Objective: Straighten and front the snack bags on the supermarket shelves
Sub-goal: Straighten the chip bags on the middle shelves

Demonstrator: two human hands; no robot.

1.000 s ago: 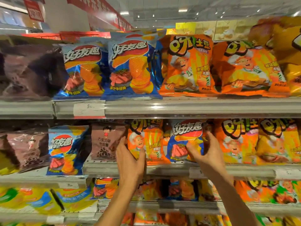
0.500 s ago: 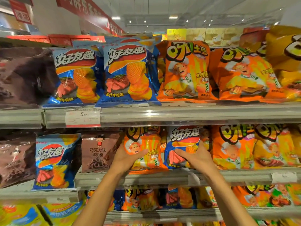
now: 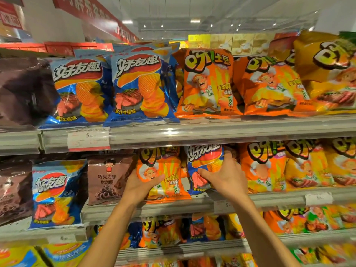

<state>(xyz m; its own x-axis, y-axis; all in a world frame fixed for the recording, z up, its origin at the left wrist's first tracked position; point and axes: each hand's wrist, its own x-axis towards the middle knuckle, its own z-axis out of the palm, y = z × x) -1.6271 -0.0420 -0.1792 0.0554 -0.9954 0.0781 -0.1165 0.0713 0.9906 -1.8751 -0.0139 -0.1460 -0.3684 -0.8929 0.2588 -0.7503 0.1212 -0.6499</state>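
Note:
On the middle shelf point(image 3: 173, 209) an orange snack bag point(image 3: 165, 166) stands upright beside a blue crisp bag point(image 3: 204, 160). My left hand point(image 3: 138, 187) grips the orange bag at its lower left, thumb across its front. My right hand point(image 3: 225, 178) grips the blue bag, thumb on its front and fingers curled round its right edge. The blue bag stands among orange bags point(image 3: 264, 166). Both bags' lower parts are partly hidden by my hands.
The upper shelf point(image 3: 212, 130) carries blue bags point(image 3: 140, 89) and orange bags point(image 3: 208, 81), with a price tag point(image 3: 88, 139) on its rail. Left of my hands stand a brown chocolate-ring bag point(image 3: 107, 180) and another blue bag point(image 3: 55, 191). More bags fill the lower shelf point(image 3: 183, 247).
The view has tilted up and closer. My left hand moved from the orange bag's left side to its lower front; my right hand closed round the blue bag's right edge.

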